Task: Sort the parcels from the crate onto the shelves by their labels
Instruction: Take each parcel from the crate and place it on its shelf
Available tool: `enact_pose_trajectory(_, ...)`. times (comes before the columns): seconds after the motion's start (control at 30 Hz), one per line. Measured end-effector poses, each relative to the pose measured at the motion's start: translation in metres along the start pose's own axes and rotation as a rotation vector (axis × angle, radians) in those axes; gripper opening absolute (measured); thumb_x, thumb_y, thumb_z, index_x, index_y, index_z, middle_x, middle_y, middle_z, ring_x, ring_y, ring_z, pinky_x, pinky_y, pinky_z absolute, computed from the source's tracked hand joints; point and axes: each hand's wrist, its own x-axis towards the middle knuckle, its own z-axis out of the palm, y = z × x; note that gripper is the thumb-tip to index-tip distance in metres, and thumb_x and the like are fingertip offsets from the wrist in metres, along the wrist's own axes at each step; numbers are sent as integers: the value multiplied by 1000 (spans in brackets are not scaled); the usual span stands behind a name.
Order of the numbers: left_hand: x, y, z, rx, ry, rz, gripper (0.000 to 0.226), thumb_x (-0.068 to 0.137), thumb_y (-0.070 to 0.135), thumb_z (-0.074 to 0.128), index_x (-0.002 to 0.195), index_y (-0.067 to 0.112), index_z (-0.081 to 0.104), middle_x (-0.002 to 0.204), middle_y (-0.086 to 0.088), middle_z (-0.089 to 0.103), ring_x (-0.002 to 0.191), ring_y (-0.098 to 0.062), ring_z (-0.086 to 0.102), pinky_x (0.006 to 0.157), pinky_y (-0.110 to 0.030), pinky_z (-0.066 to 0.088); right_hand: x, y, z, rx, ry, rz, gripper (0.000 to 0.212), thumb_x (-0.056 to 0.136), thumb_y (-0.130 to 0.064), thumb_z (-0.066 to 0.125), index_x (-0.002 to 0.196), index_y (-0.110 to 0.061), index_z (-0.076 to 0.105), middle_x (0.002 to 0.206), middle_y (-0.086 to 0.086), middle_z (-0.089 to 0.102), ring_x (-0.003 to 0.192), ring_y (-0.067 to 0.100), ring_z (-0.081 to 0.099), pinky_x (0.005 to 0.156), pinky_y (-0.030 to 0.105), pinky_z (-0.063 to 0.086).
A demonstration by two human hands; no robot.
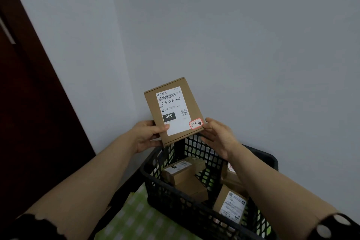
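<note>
A flat brown cardboard parcel (173,110) is held up above the black plastic crate (155,177), label side toward me. Its white label reads 060-06B-A05, with a small red-edged sticker at the lower right corner. My left hand (147,134) grips the parcel's lower left edge, thumb on the label. My right hand (218,134) touches the lower right corner with straight fingers. Several more brown parcels (185,177) lie inside the crate, one with a white label (231,204) facing up.
The crate stands on a green checked cloth (134,212) close to a pale grey wall (233,45). A dark red-brown door or cabinet side (35,103) fills the left. No shelves are in view.
</note>
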Motion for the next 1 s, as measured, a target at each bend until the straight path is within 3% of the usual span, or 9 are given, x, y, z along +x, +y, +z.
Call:
enact_pose_trajectory(0.33,-2,-2,-24,17,24,-11,30,80,4,70,109,9,61,100,-7,71,95,-23,65,70,-37,54,4,15,14,-34,-31,14,42,85,-5,60,127,-11,52,106,13,66,99,24,62,93,38,48)
enact_pose_trajectory(0.57,-30,-17,-52,26,110,-12,26,79,6,72,104,12,65,96,-4,73,94,-21,66,78,-38,54,1,29,33,-312,-186,15,37,86,-19,54,122,-17,62,115,5,67,111,19,57,94,32,40)
enact_pose_trajectory(0.7,-82,-42,-61,-24,204,-8,31,77,6,73,106,13,65,107,-5,71,102,-23,65,87,-42,53,-14,40,57,-295,-347,20,24,90,-26,56,108,-14,66,101,7,72,91,21,66,84,31,48)
enact_pose_trajectory(0.87,-168,-75,-90,-85,427,27,47,80,5,72,125,12,58,112,-5,69,101,-18,65,80,-36,57,-48,84,105,-315,-573,70,54,81,-19,70,131,-9,53,108,12,71,94,29,70,82,39,55)
enact_pose_trajectory(0.93,-213,-86,-108,-120,526,58,49,82,4,69,128,15,55,106,-3,69,95,-15,66,74,-31,57,-69,104,136,-303,-676,125,57,78,-16,71,131,-8,54,108,14,70,95,31,69,86,42,54)
enact_pose_trajectory(1.0,-265,-95,-129,-146,635,77,51,82,4,69,129,16,54,106,-2,69,97,-15,65,79,-33,55,-101,123,174,-311,-791,151,50,80,-11,69,129,-8,56,108,13,71,94,28,69,81,37,55)
